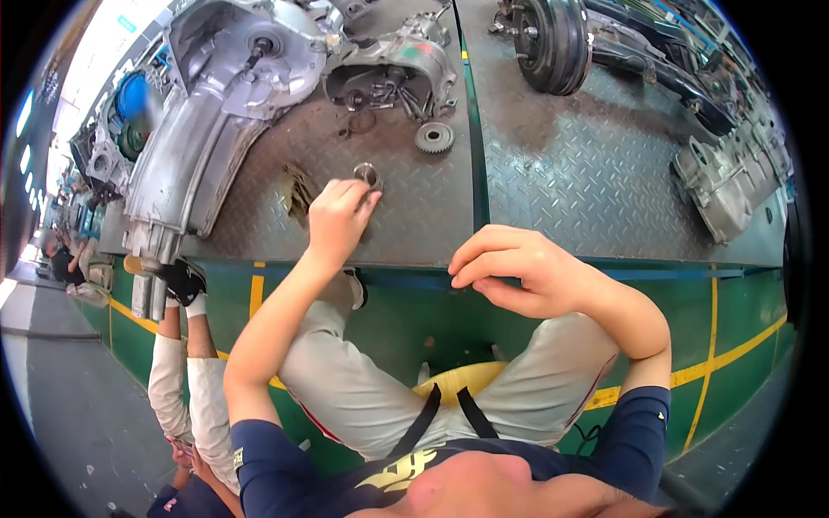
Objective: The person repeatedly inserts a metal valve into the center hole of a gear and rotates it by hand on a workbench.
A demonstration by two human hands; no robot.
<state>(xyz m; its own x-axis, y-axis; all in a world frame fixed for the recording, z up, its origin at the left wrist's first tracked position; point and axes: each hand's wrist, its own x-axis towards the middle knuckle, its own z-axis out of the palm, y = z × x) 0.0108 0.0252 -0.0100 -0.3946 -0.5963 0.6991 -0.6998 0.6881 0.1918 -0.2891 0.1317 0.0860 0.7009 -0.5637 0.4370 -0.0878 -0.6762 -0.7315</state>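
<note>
My left hand (339, 220) reaches over the metal table (414, 216), its fingers closed at the near edge of a small shiny metal ring (368, 174). The fingertips partly cover that ring. A crumpled brown rag (299, 192) lies just left of my left hand. My right hand (515, 266) hovers at the table's front edge with curved fingers somewhat apart and nothing visible in them. Beyond the ring, a toothed gear (434, 137) lies flat on the table.
A large grey gearbox housing (203, 147) occupies the left side. An opened casing (393, 65) with loose metal parts stands behind. On the right table are a brake drum (553, 47) and another metal casing (730, 177). Another person's legs (203, 388) are at lower left.
</note>
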